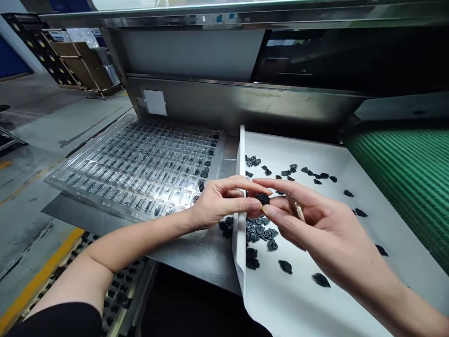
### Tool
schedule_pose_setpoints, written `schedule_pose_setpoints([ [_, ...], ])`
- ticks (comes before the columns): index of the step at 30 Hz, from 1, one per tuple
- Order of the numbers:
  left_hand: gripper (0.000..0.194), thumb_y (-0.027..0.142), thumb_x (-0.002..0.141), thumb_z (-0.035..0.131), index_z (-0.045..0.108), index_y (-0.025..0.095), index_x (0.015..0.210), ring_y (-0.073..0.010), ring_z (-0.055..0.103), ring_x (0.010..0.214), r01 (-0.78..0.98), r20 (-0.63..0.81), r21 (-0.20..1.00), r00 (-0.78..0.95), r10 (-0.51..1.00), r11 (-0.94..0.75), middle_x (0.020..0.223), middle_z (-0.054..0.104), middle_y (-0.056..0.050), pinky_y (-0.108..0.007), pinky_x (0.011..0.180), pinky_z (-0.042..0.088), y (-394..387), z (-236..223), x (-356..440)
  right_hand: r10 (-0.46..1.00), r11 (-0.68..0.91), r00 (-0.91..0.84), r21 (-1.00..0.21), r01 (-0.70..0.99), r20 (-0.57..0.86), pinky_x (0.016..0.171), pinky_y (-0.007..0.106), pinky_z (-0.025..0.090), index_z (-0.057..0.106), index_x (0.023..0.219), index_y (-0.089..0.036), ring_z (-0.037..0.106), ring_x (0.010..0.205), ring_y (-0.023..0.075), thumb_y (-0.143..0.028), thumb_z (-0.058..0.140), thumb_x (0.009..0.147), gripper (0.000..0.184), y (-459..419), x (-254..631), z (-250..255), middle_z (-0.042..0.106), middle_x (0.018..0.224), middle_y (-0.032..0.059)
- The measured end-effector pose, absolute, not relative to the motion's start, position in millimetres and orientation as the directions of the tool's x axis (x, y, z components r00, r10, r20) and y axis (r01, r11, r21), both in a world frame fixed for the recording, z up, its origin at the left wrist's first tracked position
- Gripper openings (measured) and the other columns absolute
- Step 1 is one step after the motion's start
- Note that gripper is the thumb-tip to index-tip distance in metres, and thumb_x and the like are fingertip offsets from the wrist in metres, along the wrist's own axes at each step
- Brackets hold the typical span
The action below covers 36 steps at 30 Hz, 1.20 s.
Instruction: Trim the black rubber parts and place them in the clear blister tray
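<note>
A small round black plastic part [263, 200] with slots in its face is pinched between the fingertips of both hands, above the edge of the white tray. My left hand [224, 201] reaches in from the left, closed on it with thumb and fingers. From the right, my right hand [312, 215] grips the part's other side. A thin shiny metal piece [297, 209] shows within the right hand's curled fingers; its kind is unclear. Below the hands, several similar black parts [258, 230] lie heaped against the wall of the white tray [298, 309].
A clear plastic tray [143, 173] with many small pockets lies left, with black parts in its right column. A green ribbed conveyor belt [403, 164] runs on the right. A metal machine frame [210, 100] stands behind. More black parts fill a tray [117, 295] below left.
</note>
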<state>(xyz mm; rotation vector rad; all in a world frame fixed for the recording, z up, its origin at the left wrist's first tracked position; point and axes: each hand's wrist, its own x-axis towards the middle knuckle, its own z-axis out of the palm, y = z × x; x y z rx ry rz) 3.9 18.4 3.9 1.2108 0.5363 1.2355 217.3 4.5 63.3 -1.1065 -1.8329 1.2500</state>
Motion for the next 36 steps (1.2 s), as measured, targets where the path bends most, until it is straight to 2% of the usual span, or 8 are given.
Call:
schedule_pose_setpoints([
  [3,0.032,0.037,0.080,0.100,0.088,0.019,0.103,-0.0119,0.068,0.072,-0.428,0.215,0.902,0.317,0.924,-0.063,0.107,0.079,-0.008,-0.027,0.066,0.054,19,2,4,0.869,0.341,-0.475,-0.863,0.373,0.138,0.043,0.020,0.044,0.066,0.154,-0.030,0.057,0.053,0.0112,-0.048,0.071,0.107,0.050,3,220,58,0.075,0.080,0.0013],
  [6,0.040,0.040,0.073,0.104,0.086,0.015,0.099,-0.0065,0.052,0.057,-0.442,0.099,0.895,0.338,0.936,0.065,0.079,0.073,-0.003,-0.022,0.051,0.037,20,1,3,0.749,0.633,-0.549,-0.647,0.425,0.371,0.056,0.020,0.056,0.063,0.157,-0.037,0.076,0.073,0.0134,-0.028,0.066,0.109,0.049,3,223,52,0.081,0.096,0.0003],
  [9,0.044,0.042,0.070,0.105,0.084,0.013,0.098,-0.0040,0.038,0.050,-0.452,0.035,0.876,0.403,0.915,0.166,0.066,0.061,0.001,-0.023,0.045,0.022,21,2,2,0.591,0.806,-0.606,-0.428,0.410,0.532,0.065,0.023,0.061,0.062,0.159,-0.040,0.076,0.072,0.0131,-0.014,0.064,0.106,0.059,6,226,48,0.079,0.092,-0.0021],
  [13,0.041,0.039,0.074,0.103,0.086,0.015,0.103,-0.0043,0.038,0.052,-0.454,0.015,0.860,0.479,0.878,0.233,0.074,0.066,-0.002,-0.025,0.046,0.020,21,3,-2,0.553,0.830,-0.627,-0.303,0.468,0.548,0.061,0.030,0.060,0.062,0.159,-0.039,0.067,0.057,0.0149,-0.014,0.063,0.106,0.058,9,229,49,0.073,0.078,-0.0031],
  [20,0.038,0.034,0.074,0.103,0.089,0.018,0.106,-0.0048,0.037,0.053,-0.451,0.014,0.853,0.522,0.853,0.263,0.069,0.062,0.000,-0.025,0.048,0.020,24,0,-7,0.557,0.829,-0.636,-0.310,0.465,0.534,0.073,0.034,0.065,0.065,0.155,-0.034,0.081,0.079,0.0226,-0.021,0.065,0.108,0.048,7,228,52,0.080,0.091,0.0004],
  [23,0.045,0.038,0.072,0.105,0.089,0.017,0.108,-0.0051,0.037,0.053,-0.435,-0.011,0.862,0.498,0.867,0.262,0.067,0.062,0.000,-0.024,0.048,0.022,23,0,-7,0.575,0.817,-0.624,-0.340,0.465,0.529,0.068,0.031,0.062,0.068,0.150,-0.033,0.078,0.073,0.0186,-0.022,0.067,0.109,0.043,6,225,54,0.081,0.095,0.0003],
  [28,0.040,0.041,0.081,0.099,0.088,0.022,0.115,-0.0020,0.028,0.048,-0.477,-0.007,0.842,0.461,0.888,0.254,0.082,0.076,-0.007,-0.024,0.045,0.016,21,2,-7,0.631,0.775,-0.558,-0.417,0.475,0.539,0.073,0.032,0.061,0.066,0.150,-0.016,0.076,0.080,0.0177,-0.047,0.056,0.116,0.047,7,224,60,0.080,0.109,0.0095],
  [36,0.031,0.037,0.083,0.097,0.089,0.023,0.110,-0.0025,0.024,0.048,-0.527,0.019,0.831,0.348,0.937,0.179,0.070,0.069,-0.001,-0.020,0.045,0.016,20,2,-4,0.557,0.808,-0.543,-0.260,0.528,0.628,0.074,0.029,0.059,0.072,0.143,-0.017,0.081,0.090,0.0180,-0.023,0.061,0.114,0.032,14,223,57,0.083,0.122,0.0073],
])
